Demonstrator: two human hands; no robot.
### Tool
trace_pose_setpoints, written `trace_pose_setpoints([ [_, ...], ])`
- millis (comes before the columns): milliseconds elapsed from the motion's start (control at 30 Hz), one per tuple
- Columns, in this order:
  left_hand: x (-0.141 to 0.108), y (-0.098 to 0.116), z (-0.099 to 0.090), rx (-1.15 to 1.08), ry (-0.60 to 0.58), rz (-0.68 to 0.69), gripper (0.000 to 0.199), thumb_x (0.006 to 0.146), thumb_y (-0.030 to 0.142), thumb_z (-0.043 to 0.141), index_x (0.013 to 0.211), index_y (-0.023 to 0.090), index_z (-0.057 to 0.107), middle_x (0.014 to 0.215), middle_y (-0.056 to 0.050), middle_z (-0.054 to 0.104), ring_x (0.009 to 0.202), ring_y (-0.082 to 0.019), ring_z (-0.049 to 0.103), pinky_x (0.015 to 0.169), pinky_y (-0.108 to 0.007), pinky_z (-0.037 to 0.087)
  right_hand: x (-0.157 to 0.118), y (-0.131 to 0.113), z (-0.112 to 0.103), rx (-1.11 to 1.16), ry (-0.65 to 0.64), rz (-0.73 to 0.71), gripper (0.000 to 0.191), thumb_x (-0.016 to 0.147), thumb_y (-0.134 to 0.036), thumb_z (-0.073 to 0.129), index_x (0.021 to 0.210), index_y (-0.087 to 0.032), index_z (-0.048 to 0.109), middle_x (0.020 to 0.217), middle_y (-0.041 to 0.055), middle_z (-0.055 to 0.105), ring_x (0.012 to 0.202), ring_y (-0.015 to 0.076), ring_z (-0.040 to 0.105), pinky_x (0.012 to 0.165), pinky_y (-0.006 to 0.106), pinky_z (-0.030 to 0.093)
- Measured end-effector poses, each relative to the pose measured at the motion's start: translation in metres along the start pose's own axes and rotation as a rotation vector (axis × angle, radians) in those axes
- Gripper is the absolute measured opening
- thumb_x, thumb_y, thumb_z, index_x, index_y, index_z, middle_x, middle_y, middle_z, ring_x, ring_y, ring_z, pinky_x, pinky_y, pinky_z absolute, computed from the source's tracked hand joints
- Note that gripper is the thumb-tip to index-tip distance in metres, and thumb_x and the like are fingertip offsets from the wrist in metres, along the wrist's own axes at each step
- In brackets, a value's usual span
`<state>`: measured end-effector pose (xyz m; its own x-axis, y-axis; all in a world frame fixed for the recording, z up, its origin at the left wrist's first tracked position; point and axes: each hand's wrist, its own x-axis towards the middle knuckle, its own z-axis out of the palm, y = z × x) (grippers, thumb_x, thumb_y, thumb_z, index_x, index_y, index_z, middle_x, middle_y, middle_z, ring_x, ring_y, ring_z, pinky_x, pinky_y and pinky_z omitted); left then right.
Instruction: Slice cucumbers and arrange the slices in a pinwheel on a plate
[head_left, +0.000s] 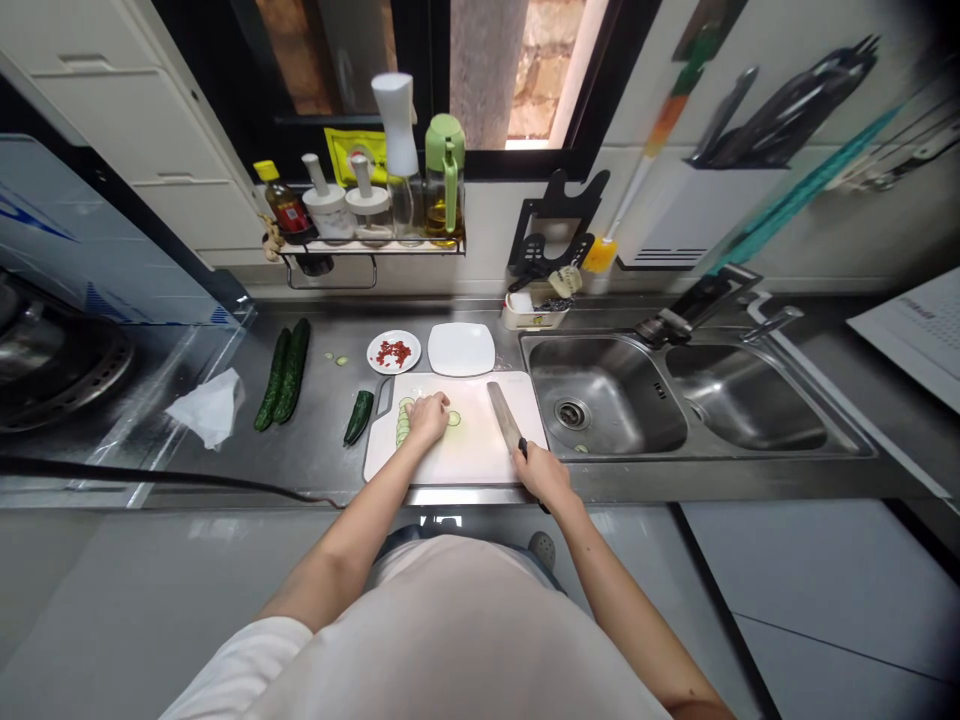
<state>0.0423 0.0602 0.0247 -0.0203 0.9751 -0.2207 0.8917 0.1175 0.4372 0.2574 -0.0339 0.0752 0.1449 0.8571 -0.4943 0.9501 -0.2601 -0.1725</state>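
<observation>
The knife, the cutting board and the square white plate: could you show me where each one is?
Knife [505, 415]: head view, on the middle of its blade.
Cutting board [474, 455]: head view, on a bare part of its surface.
Square white plate [461, 349]: head view, on its bare middle.

Here's the left hand [429, 417], fingers down among the cucumber slices [403, 430] on the white cutting board [480, 458], and the right hand [543, 474] grips the knife [503, 412], blade angled away over the board's right side! Behind the board, a round plate [373, 357] of red pieces [394, 352] sits beside a bare square plate [461, 349]. Left, a cucumber chunk [359, 417], then two whole cucumbers [292, 370]; right, a double sink [600, 375].
</observation>
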Motion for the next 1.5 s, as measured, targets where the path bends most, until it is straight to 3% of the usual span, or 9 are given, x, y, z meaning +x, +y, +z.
trace_pose_setpoints([
  [233,0.009,-0.007,0.001,0.096,-0.008,-0.016,0.021,0.080,0.032,0.060,0.101,0.027,0.061,0.115,-0.008,0.064,0.112,-0.030,0.048,0.091,-0.044,0.026,-0.003,0.001,0.000,-0.046,0.034,-0.023,0.044,0.096,-0.045,0.029,0.114,-0.016,0.057,0.110,0.0165,0.067,0.105,0.0268,0.062,0.083,0.034,0.042],
  [433,0.018,-0.007,0.000,0.102,-0.064,-0.059,0.019,0.081,0.033,0.058,0.099,0.028,0.059,0.114,-0.006,0.064,0.115,-0.029,0.046,0.091,-0.044,0.026,-0.024,0.000,-0.002,-0.125,0.070,-0.126,0.044,0.097,-0.047,0.027,0.111,-0.019,0.058,0.102,0.0138,0.069,0.099,0.0253,0.064,0.078,0.031,0.041],
  [733,0.022,-0.008,0.000,0.090,-0.074,-0.062,0.017,0.079,0.033,0.060,0.095,0.028,0.059,0.111,-0.005,0.065,0.114,-0.030,0.046,0.093,-0.046,0.025,-0.049,0.001,0.001,-0.223,0.011,-0.219,0.042,0.097,-0.046,0.031,0.108,-0.019,0.061,0.101,0.0131,0.069,0.096,0.0240,0.065,0.077,0.030,0.040],
  [1500,0.021,-0.006,-0.004,0.099,-0.080,-0.061,0.018,0.077,0.032,0.061,0.094,0.028,0.059,0.111,-0.005,0.066,0.112,-0.029,0.047,0.091,-0.044,0.027,-0.043,0.003,-0.002,-0.291,-0.027,-0.291,0.038,0.097,-0.040,0.033,0.108,-0.017,0.061,0.100,0.0140,0.070,0.099,0.0241,0.065,0.077,0.030,0.041],
])
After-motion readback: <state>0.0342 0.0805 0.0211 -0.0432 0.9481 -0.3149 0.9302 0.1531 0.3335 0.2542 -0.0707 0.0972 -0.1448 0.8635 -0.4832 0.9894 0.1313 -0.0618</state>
